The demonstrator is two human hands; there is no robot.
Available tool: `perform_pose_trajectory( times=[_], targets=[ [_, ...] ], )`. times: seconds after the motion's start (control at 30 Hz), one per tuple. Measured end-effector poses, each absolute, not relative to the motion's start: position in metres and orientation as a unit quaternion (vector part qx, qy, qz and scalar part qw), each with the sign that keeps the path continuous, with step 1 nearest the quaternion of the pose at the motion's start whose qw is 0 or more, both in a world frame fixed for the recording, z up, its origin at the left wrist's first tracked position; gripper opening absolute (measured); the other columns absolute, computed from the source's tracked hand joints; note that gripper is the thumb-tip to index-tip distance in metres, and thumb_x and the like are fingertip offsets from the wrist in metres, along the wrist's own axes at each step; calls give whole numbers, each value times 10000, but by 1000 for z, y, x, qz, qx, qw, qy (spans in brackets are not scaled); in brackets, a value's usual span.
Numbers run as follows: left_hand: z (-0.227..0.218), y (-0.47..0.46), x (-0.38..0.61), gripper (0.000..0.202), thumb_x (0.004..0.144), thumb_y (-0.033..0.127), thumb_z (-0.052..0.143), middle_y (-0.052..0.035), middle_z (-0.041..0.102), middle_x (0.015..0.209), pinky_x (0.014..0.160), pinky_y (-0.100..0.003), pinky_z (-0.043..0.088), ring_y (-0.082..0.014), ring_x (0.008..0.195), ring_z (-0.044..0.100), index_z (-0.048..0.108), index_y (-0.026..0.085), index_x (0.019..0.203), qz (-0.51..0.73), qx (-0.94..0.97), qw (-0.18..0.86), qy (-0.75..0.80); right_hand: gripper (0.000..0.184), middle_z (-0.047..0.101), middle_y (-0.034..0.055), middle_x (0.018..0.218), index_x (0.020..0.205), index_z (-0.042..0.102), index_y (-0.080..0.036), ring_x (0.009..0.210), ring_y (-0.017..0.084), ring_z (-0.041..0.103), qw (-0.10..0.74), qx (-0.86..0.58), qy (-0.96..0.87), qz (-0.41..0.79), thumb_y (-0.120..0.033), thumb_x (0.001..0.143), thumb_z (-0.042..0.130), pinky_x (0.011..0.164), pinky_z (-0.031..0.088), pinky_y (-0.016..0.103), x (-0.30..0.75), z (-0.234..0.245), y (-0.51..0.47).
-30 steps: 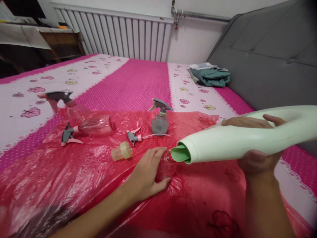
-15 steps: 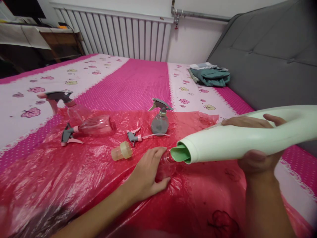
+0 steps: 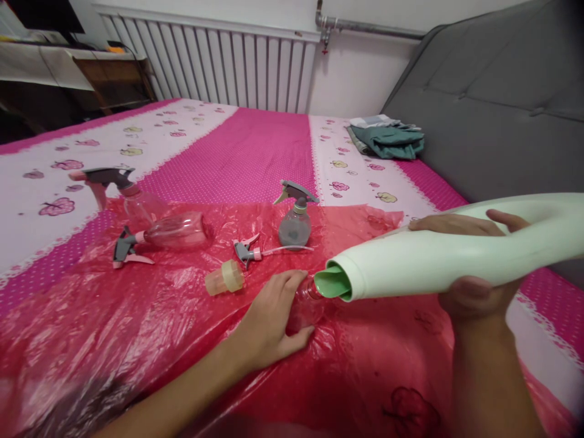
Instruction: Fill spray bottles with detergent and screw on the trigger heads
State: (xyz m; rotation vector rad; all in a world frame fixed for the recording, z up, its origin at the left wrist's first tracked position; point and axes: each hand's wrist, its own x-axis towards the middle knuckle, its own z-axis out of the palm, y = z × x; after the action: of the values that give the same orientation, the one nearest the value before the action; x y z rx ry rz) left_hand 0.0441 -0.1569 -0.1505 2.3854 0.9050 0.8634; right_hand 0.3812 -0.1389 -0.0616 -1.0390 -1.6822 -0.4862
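The small clear bottle (image 3: 306, 307) stands on the red plastic sheet (image 3: 137, 340) on the bed (image 3: 255, 152), close to the person. The left hand (image 3: 271, 322) is wrapped around its side. It looks light and thin, so it could tip or squash; hold it low and gently. The right hand (image 3: 474, 286) grips the big pale green jug (image 3: 438, 258), tipped flat with its spout at the little bottle's mouth. The jug looks heavy and smooth. Farther back lie a cap (image 3: 224, 277), a loose sprayer top (image 3: 249, 250), a grey spray bottle (image 3: 294, 219) and two clear ones (image 3: 176, 231). Folded clothes (image 3: 387, 140) sit far off.
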Motion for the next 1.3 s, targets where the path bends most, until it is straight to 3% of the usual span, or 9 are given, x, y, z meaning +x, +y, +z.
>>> perform_pose_trajectory(
  times=[1.3],
  targets=[
    [-152, -155, 43, 886, 977, 323, 792, -170, 617, 1561, 1167, -622, 631, -392, 1389, 673, 276, 317, 1697, 315, 863, 221, 328, 847, 852, 56, 843, 952, 819, -228, 883, 340, 828, 523, -431, -706, -205, -937, 986, 357, 1186, 381, 589, 381, -62, -139]
  ],
)
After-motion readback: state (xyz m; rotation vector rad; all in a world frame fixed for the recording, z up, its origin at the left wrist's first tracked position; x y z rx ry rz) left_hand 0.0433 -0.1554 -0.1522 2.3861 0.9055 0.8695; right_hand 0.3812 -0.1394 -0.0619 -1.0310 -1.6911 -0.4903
